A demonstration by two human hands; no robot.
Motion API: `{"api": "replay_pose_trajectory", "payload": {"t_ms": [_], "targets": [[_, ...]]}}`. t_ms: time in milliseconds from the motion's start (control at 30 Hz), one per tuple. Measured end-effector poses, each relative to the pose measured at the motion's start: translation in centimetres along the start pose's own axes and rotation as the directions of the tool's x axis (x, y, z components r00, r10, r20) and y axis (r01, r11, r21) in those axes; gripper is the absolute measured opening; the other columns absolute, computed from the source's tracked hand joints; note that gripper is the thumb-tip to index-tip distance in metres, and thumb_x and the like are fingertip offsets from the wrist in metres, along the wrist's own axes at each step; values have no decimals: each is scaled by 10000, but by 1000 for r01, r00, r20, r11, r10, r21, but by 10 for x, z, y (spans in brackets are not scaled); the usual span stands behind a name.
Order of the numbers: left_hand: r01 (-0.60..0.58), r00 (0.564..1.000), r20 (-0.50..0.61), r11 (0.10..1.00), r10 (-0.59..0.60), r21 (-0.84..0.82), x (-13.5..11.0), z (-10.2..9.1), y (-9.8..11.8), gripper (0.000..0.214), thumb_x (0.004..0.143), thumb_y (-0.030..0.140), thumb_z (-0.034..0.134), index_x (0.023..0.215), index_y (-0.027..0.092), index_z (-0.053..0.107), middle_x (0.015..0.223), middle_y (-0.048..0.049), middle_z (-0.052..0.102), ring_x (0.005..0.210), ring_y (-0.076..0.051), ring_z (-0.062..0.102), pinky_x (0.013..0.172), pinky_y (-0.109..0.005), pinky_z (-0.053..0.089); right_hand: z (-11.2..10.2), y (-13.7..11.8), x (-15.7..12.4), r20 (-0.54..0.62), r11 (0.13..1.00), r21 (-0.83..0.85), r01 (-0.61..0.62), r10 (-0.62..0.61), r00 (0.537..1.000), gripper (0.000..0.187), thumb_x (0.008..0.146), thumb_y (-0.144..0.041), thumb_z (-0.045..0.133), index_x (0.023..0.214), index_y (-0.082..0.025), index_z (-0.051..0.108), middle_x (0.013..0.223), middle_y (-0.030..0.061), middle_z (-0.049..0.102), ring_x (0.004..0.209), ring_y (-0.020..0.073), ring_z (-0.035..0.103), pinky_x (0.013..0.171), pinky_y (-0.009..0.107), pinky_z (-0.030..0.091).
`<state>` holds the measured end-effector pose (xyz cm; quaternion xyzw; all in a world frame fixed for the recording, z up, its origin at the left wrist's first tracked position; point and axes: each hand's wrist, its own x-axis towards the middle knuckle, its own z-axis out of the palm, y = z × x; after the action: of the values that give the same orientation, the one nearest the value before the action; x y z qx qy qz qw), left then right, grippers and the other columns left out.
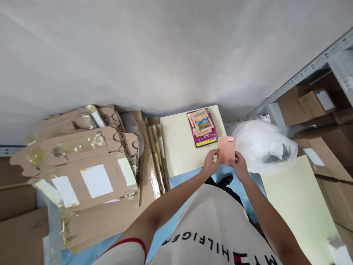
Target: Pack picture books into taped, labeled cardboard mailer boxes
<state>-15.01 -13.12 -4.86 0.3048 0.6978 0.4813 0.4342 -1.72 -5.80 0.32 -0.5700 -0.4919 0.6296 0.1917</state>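
A small, flat orange booklet (226, 150) with a white rounded mark in its top corner is held up in front of me. My left hand (211, 162) pinches its lower left edge, while my right hand (240, 167) grips the lower right corner. Just beyond my left hand, a pile of books lies on a pale yellow table (176, 147). Its top is a peach booklet (202, 123) with a colourful picture, resting over a purple book (205, 139). Whether the held piece has several pages cannot be made out.
Flattened cardboard boxes (91, 158) with tape and white labels lean on the left. A bulging white plastic bag (250, 143) sits to the right, near a second pale table (298, 198). Metal shelving (309, 71) holds cartons (317, 103) at far right.
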Motion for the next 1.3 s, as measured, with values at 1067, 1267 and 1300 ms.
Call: {"api": "replay_pose_trajectory", "payload": {"t_ms": [1067, 1267, 1300], "targets": [[374, 247, 935, 915, -256, 152, -167, 349, 107, 585, 616, 659, 779, 948, 183, 711, 885, -60, 740, 868, -233, 707, 759, -337, 551, -347, 151, -251, -904, 971, 59, 230, -46, 424, 655, 807, -534, 645, 1375, -250, 486, 1281, 158, 594, 1076, 278, 626, 834, 444, 550], [349, 131, 946, 907, -295, 235, -144, 355, 113, 557, 636, 629, 788, 940, 168, 722, 932, -81, 748, 889, -227, 707, 780, -327, 553, -364, 135, -240, -849, 880, 334, 337, 126, 513, 499, 762, -573, 667, 1072, -182, 644, 728, 4, 662, 556, 119, 562, 465, 247, 481], [335, 122, 946, 909, -301, 247, -139, 355, 111, 559, 633, 622, 793, 953, 169, 725, 953, -82, 747, 891, -225, 705, 770, -324, 556, -365, 133, -239, -861, 880, 337, 335, 143, 489, 464, 751, -562, 678, 1010, -178, 661, 690, -10, 641, 522, 103, 531, 435, 231, 451]]}}
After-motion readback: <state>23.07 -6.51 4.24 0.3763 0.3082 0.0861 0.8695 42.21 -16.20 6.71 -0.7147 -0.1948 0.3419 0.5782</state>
